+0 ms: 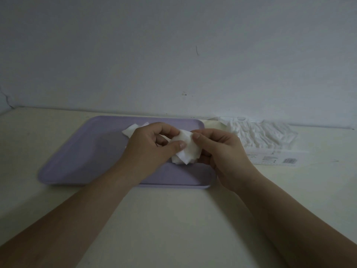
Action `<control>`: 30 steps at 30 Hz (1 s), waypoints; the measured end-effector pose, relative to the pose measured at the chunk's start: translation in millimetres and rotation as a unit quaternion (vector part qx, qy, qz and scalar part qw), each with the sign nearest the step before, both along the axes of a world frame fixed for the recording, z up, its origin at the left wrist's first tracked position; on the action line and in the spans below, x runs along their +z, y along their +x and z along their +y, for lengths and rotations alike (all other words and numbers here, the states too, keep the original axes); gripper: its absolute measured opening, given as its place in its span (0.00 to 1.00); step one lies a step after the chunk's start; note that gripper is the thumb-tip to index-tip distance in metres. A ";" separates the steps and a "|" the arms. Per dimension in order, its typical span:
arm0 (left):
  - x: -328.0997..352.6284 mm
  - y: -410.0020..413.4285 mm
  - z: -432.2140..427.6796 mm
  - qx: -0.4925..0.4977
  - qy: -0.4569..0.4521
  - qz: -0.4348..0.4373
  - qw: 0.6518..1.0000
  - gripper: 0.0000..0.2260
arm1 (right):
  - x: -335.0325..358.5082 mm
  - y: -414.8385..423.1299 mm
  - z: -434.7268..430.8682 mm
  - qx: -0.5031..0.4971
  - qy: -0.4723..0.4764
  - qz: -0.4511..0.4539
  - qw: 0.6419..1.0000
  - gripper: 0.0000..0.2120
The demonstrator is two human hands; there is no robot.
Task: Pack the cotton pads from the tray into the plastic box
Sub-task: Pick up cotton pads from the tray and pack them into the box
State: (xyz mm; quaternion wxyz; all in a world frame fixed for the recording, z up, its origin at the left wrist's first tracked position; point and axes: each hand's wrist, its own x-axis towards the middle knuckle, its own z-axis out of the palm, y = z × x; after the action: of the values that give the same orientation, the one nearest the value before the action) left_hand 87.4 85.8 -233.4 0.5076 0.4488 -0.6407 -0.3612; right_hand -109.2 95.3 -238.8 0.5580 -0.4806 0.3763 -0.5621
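Hands (pixel 152 144) (pixel 222 149), pads (pixel 185 149) above tray (pixel 81 151); box (pixel 270 156) beside

A cream-coloured table (pixel 173 219) met a pale, dimly lit wall (pixel 173 45) at its far edge. The wall bore a thin dark scratch (pixel 197 50), a small dark speck (pixel 184 93) lower down, and a crack (pixel 6 99) at its left edge.

Place: a plain, dim room, home-like, though hard to say for sure
Surface: cream counter (pixel 173 213) butted against the wall
Wall: bare white wall (pixel 173 45), scuffed, with a crack (pixel 7 101) at far left
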 end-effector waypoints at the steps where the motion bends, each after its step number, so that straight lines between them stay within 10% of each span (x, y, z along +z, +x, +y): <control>1: -0.2 0.2 -0.4 0.004 -0.003 -0.001 1.000 0.09 | 0.2 0.2 -0.1 0.002 0.000 -0.001 1.000 0.07; 30: -1.2 -2.9 0.0 0.013 -0.019 0.026 0.999 0.15 | 5.2 5.2 5.7 -0.009 -0.037 0.053 0.998 0.14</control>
State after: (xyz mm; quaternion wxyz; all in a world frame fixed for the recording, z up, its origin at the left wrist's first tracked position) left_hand 84.5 85.8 -234.7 0.5368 0.4380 -0.6283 -0.3539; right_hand -104.0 101.0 -233.6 0.5138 -0.5268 0.3886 -0.5545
